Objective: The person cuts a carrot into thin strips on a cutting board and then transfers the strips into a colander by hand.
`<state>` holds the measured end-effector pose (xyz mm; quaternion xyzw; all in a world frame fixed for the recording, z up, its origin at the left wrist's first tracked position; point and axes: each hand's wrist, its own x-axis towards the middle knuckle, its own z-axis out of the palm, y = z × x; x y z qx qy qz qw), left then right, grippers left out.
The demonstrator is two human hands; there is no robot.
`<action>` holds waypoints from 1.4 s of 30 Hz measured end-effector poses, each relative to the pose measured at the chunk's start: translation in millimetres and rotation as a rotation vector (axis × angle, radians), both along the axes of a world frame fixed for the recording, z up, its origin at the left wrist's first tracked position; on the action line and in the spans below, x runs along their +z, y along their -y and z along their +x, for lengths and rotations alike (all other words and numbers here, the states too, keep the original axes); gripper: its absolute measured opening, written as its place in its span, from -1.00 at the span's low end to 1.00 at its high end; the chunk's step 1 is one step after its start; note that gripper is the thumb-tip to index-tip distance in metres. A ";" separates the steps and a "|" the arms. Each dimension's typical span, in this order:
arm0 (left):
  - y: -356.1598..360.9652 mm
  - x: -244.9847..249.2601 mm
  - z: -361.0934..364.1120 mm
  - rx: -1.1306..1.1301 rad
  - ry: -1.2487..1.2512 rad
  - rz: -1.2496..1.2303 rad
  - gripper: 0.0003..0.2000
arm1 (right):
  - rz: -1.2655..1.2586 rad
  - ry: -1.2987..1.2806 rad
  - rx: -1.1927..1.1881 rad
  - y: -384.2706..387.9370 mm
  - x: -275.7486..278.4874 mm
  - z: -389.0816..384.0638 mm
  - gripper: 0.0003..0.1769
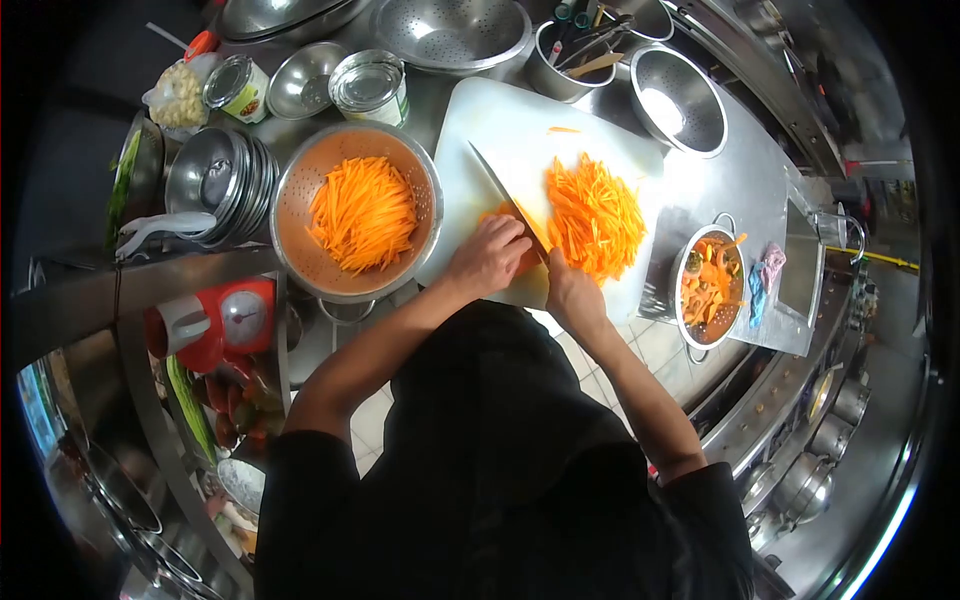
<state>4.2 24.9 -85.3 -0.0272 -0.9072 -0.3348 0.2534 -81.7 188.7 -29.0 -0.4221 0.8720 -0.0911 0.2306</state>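
Note:
My right hand [575, 292] is wrapped round the handle of a large knife [497, 183], its blade pointing up and to the left over the white cutting board [480, 115]. Left of the blade, my left hand [491, 257] presses with bent fingers on a piece of carrot [527, 262], mostly hidden beneath it. A heap of shredded carrot [598, 220] lies on the board just right of the knife. Beside the board at the left, a perforated metal colander [428, 222] holds more carrot strips [362, 215].
A smaller colander [683, 318] with peelings sits at the right, near a cloth [768, 275]. Stacked bowls [205, 180], cans [368, 85], a large colander [452, 30] and a utensil pot [560, 80] stand behind and left. A red scale [240, 316] is lower left.

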 end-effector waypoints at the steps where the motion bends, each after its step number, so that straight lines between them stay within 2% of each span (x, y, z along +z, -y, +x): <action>1: 0.1 -0.2 -0.1 -0.006 -0.005 -0.001 -0.84 | 0.023 -0.006 0.003 0.2 13.5 2.3 -0.69; 5: -0.5 -0.5 1.4 0.016 -0.002 0.009 -0.86 | -0.007 0.004 -0.023 -12.5 3.1 9.3 -0.82; 7: -0.9 0.4 -0.1 0.026 -0.048 0.037 -0.87 | -0.014 -0.041 -0.001 3.2 -2.4 5.2 -0.67; 11: 3.4 4.1 -1.7 0.029 -0.063 0.001 -0.84 | 0.083 -0.005 -0.014 -4.8 27.9 9.0 -0.67; 14: -0.5 4.3 1.5 0.050 -0.061 0.001 -0.83 | -0.016 -0.050 0.004 -6.1 -9.8 8.2 -0.68; 16: -0.1 3.9 2.4 0.053 -0.062 0.008 -0.83 | -0.010 -0.020 -0.005 2.1 3.9 6.8 -0.68; 18: 1.2 5.5 2.5 0.111 -0.032 -0.097 -0.84 | 0.040 -0.027 0.028 1.7 16.8 4.5 -0.69; 23: -5.9 6.2 6.1 0.172 0.038 -0.027 -0.83 | 0.040 -0.001 -0.012 0.4 -0.3 5.9 -0.68; 26: -6.6 2.8 4.6 0.214 0.065 -0.017 -0.81 | 0.066 -0.014 0.007 7.7 17.8 2.5 -0.65; 28: -6.7 2.4 4.4 0.258 0.091 -0.017 -0.79 | 0.048 0.004 -0.015 -5.5 25.3 11.3 -0.80; 29: -6.1 0.9 4.7 0.247 0.075 -0.009 -0.79 | 0.054 0.011 -0.012 -5.7 14.3 11.4 -0.80; 31: -8.1 2.0 7.1 0.239 0.057 -0.001 -0.79 | -0.007 -0.053 0.016 -0.5 -9.7 9.0 -0.64; 32: -7.1 3.5 6.5 0.242 0.061 0.014 -0.80 | -0.015 -0.056 0.020 1.6 -9.2 6.2 -0.64; 34: -7.5 5.0 5.4 0.230 0.058 0.021 -0.81 | 0.102 -0.045 0.038 11.2 12.7 3.1 -0.65; 38: -13.1 2.6 9.2 0.307 0.058 0.021 -0.81 | 0.120 0.022 0.022 -7.0 16.2 14.4 -0.66; 40: -12.5 4.2 7.3 0.307 0.045 0.035 -0.82 | 0.049 -0.042 0.024 4.1 -5.4 11.8 -0.67; 41: -12.0 4.0 6.7 0.318 0.031 0.017 -0.82 | -0.032 -0.052 0.016 7.2 -6.7 9.3 -0.79; 42: -13.1 3.8 7.3 0.317 0.018 0.002 -0.82 | -0.034 -0.052 0.004 4.0 0.5 12.7 -0.79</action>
